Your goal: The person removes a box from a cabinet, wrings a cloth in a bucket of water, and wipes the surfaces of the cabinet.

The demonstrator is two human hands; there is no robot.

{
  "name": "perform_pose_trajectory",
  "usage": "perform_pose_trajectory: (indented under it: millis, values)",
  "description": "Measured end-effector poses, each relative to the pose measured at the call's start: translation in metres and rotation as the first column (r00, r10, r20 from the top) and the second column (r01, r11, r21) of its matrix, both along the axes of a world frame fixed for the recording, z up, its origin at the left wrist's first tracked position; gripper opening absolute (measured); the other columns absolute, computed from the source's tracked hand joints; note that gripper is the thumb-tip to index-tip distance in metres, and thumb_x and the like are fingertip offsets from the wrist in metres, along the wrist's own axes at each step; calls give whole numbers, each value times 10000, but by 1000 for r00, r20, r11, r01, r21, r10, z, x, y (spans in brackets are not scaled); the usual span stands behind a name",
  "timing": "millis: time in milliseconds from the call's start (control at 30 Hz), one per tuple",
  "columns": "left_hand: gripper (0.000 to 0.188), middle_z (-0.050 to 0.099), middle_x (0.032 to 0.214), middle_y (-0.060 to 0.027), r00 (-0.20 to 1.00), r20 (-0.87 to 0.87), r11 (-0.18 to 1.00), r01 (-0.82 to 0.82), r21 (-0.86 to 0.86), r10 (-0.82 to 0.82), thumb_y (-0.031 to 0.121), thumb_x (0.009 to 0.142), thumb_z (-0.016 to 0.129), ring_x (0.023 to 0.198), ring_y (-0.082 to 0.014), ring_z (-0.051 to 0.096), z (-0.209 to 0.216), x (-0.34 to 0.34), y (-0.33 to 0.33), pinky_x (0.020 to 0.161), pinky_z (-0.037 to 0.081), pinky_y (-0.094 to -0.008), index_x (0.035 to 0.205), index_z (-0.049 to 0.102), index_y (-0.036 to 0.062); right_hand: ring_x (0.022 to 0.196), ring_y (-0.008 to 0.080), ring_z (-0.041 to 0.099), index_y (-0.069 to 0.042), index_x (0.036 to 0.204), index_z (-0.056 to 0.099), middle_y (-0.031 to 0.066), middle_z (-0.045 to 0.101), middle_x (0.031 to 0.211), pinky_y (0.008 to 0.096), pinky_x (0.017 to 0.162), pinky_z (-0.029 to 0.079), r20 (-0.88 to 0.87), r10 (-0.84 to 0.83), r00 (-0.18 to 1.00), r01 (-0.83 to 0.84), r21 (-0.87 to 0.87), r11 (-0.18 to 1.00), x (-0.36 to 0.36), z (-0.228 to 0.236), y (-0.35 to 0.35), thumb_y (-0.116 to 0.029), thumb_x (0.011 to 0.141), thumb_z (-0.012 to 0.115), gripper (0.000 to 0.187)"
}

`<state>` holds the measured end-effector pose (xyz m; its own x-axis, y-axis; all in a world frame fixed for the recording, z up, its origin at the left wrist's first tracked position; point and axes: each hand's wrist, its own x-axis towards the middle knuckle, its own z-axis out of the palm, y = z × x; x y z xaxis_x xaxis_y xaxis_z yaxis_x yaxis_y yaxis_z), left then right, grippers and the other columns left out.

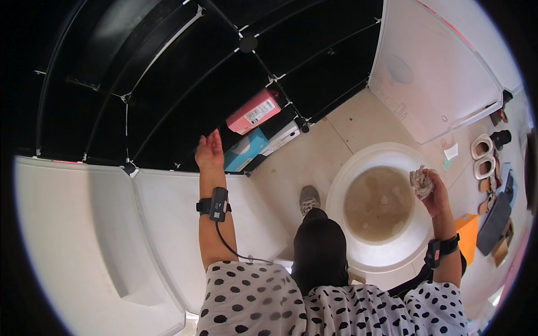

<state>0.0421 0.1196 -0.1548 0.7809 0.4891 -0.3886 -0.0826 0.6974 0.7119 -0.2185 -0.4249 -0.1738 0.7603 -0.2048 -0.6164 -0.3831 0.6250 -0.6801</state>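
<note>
My left hand (209,151) reaches into the black cube shelf (168,112). Its fingers are stretched out and I see nothing in them. Just to its right lie a pink box (253,112), a blue box (245,150) and a white box (282,138) in the lower compartments. Over the right rim of a white basin (336,193), my right hand (437,197) grips a crumpled, greyish-beige cloth (421,183). Murky brown water (378,204) with some suds stands in the basin.
Translucent white door panels stand swung out at the left (168,224) and far right (443,73). Along the right lie white shoes (482,157), other footwear and a dark flat piece (496,215). An orange box (467,238) sits beside my right forearm. My shoe (310,199) is left of the basin.
</note>
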Motion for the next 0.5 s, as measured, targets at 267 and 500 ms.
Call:
perform_pose_trajectory:
  millis: [267, 500]
  values:
    - [312, 541, 947, -216, 998, -70, 1000, 2, -10, -3, 144, 943, 444, 884, -308, 606, -5, 2, -2, 807, 548, -364, 1164, 365, -61, 836, 164, 600, -142, 984, 578, 19, 612, 949, 292, 623, 477, 37, 47, 998, -49, 39, 998, 2, -7, 0, -301, 895, 504, 196]
    - [285, 549, 954, -211, 998, -60, 999, 7, -52, -10, 152, 946, 437, 889, -301, 607, -1, -5, -6, 823, 539, -368, 1140, 381, -49, 790, 161, 607, -139, 974, 578, 20, 619, 913, 291, 576, 488, -7, 14, 1000, -14, 12, 1000, 5, 0, 7, -295, 900, 497, 191]
